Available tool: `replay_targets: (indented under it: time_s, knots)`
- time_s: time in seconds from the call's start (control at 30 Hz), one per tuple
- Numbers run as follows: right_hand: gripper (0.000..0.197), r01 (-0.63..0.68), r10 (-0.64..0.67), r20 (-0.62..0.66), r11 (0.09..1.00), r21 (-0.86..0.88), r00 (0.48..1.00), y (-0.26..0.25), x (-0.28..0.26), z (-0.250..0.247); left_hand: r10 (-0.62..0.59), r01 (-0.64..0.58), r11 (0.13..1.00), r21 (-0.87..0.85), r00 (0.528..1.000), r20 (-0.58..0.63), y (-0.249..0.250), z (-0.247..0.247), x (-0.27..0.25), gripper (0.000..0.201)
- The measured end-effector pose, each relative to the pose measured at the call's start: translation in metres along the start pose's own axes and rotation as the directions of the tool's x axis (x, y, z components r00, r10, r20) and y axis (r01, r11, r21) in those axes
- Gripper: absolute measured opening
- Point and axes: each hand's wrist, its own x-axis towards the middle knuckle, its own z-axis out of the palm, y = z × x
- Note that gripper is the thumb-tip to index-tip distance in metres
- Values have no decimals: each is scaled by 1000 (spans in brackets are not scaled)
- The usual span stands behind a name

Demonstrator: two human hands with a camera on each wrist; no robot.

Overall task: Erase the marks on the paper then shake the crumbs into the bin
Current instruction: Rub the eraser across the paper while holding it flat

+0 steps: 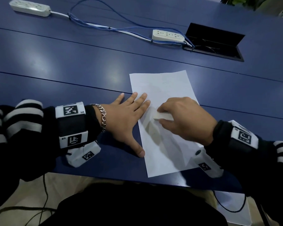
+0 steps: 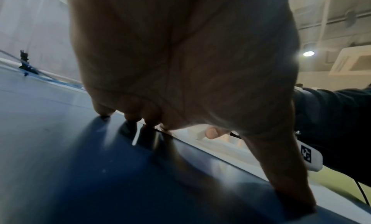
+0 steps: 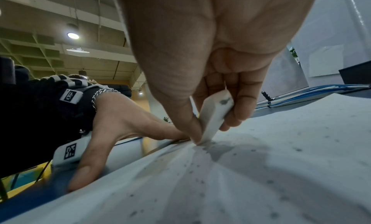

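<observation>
A white sheet of paper (image 1: 162, 88) lies on the blue table (image 1: 72, 66) near its front edge. My left hand (image 1: 127, 116) is spread flat, its fingers pressing the paper's left edge and its thumb at the lower left side. My right hand (image 1: 185, 118) pinches a white eraser (image 1: 162, 117) between thumb and fingers and holds its tip against the paper. In the right wrist view the eraser (image 3: 212, 116) carries a grey smudge, and dark crumbs dot the paper (image 3: 281, 164), which is creased under the eraser. No bin is in view.
Two white power strips (image 1: 29, 8) (image 1: 167, 35) with blue cables (image 1: 95, 25) lie at the back of the table. An open black cable hatch (image 1: 214, 41) sits at the back right. The table's front edge runs just below the paper.
</observation>
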Motion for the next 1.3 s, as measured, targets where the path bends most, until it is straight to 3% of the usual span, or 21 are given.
replay_targets:
  time_s: [0.17,0.33,0.47,0.53,0.63,0.8,1.03,1.2,1.3]
  knots:
    - [35,188,-190,116,982,28,975,-22,-17,8,-6,6,1000,-20,1000,-4,0,4,3,166]
    - [34,24,-24,11,1000,3,1000,-2,1,-3,-33,33,999,-16,999,-12,3,5,2,166]
    - [34,192,-195,127,981,37,973,-29,-15,2,-35,35,999,-18,999,-10,5,2,1,168]
    - [29,158,-160,147,987,25,976,-23,-10,-1,-33,33,999,-5,999,-19,5,3,1,168]
    - [34,56,-55,47,998,-19,997,-8,-2,-4,-31,31,999,14,999,-26,5,4,1,167]
    - [36,113,-110,90,993,-33,990,-18,-18,5,0,0,999,36,1000,-11,-2,0,3,166]
    - [34,3,-3,19,1000,9,1000,9,-27,6,77,-77,997,8,997,15,-4,-9,-4,141]
    - [31,25,-25,35,1000,7,999,7,-22,2,52,-53,997,47,998,26,-2,0,-6,157]
    - [33,121,-122,72,992,20,990,-2,-14,2,36,-37,999,37,999,13,-2,2,-7,163]
